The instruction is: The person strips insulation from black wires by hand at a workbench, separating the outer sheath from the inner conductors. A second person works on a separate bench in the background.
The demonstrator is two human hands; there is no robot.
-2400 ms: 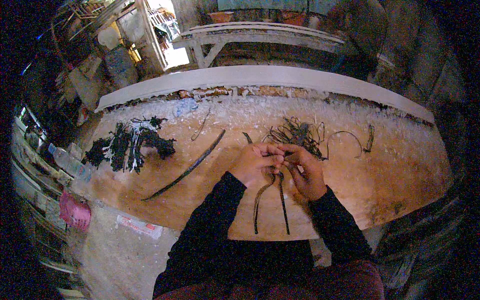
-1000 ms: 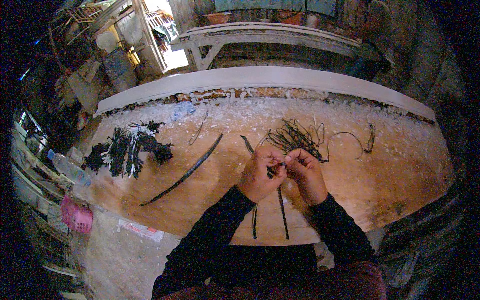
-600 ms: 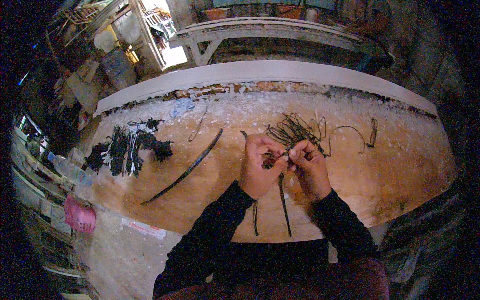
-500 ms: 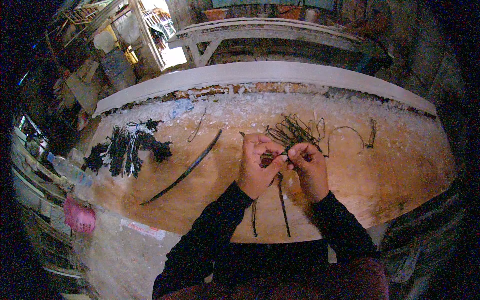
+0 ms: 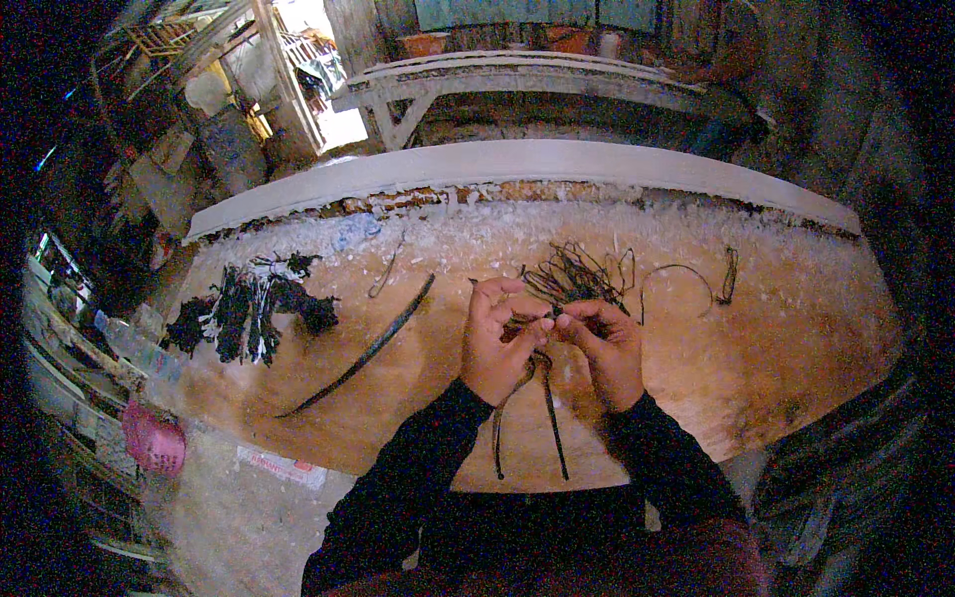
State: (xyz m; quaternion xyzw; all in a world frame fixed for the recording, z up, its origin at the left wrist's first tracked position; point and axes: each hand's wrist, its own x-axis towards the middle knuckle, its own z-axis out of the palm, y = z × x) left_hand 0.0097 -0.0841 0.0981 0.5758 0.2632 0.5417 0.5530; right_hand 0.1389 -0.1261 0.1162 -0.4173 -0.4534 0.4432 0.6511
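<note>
Left hand (image 5: 492, 343) has turned since the first frame: fingers now curled back, no longer reaching across to the right hand (image 5: 613, 348). Tabletop (image 5: 796, 343) of wood, flake-littered along its far side. On its left part, a black-and-white bundle (image 5: 237, 313); toward its far side, right of centre, a dark cord tangle (image 5: 577, 274); left of centre, a curved black strip (image 5: 373, 348). Mid-tabletop, both hands pinch dark strands (image 5: 556, 428) between fingertips, two lengths trailing toward the near edge. Pinched detail too small to read.

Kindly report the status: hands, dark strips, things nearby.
Left hand, right hand: close together, pinching something dark. Dark strips: ends toward near side of table. Cord bundle: just beyond hands.
</note>
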